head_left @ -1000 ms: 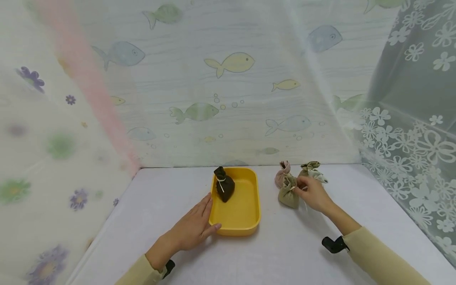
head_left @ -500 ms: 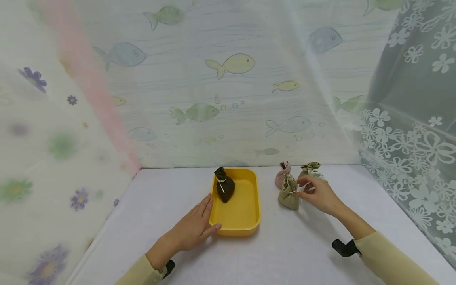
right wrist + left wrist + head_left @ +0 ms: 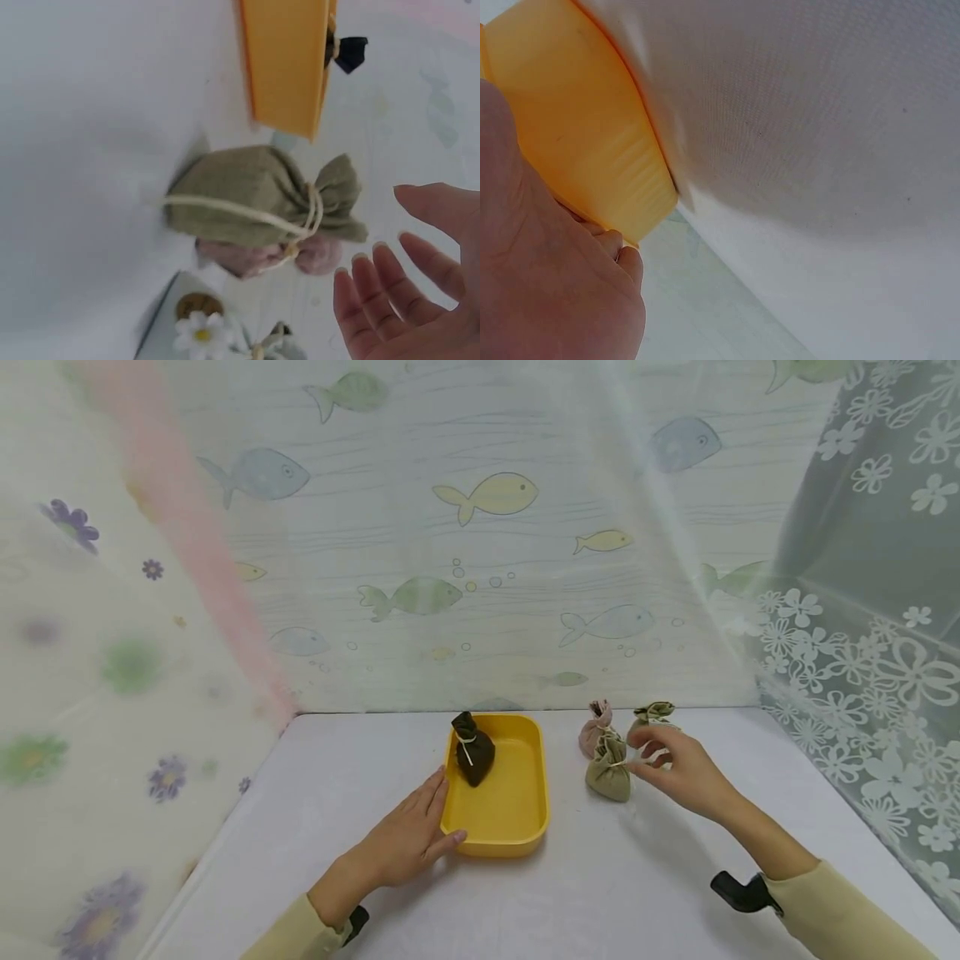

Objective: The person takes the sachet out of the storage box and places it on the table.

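Observation:
A yellow tray sits mid-table with a dark brown tied pouch in its far left corner. My left hand rests flat against the tray's left side, fingers straight; in the left wrist view the palm lies against the tray wall. An olive pouch tied with pale string stands right of the tray. My right hand hovers just right of it, holding nothing. In the right wrist view its fingers are spread beside the olive pouch.
A pink pouch and a green-and-white pouch stand behind the olive one. The pink pouch touches it. Patterned curtains close in the white table at the back, left and right.
My right hand has drawn a little to the right, away from the olive pouch, and its fingers have spread. The left hand and the tray have not moved.

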`<state>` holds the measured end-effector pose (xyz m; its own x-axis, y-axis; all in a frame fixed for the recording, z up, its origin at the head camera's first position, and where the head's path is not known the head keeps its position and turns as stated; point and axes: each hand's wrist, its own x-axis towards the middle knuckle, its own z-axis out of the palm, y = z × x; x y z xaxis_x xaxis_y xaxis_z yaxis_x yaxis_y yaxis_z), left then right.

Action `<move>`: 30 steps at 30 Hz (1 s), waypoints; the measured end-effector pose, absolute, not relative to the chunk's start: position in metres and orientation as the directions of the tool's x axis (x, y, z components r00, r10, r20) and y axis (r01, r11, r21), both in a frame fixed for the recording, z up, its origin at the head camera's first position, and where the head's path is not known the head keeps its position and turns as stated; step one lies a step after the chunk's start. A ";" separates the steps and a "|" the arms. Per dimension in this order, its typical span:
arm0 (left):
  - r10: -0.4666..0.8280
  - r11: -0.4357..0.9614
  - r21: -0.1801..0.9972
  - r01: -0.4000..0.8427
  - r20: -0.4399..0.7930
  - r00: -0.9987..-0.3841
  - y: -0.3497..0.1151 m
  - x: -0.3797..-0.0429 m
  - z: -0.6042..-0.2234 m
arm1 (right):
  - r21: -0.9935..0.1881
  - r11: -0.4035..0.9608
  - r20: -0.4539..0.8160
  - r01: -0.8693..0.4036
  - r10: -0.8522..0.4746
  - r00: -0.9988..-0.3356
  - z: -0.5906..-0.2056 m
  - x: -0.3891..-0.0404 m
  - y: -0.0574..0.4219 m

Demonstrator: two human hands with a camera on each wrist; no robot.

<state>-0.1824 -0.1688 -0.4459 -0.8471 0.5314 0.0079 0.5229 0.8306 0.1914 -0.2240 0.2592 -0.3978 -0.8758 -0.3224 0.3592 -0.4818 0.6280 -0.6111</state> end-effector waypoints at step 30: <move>0.534 0.823 0.217 0.524 0.015 -0.845 -0.171 -0.181 -0.445 | -0.919 0.375 -0.031 -0.125 -0.385 -0.922 -0.375 -0.299 0.090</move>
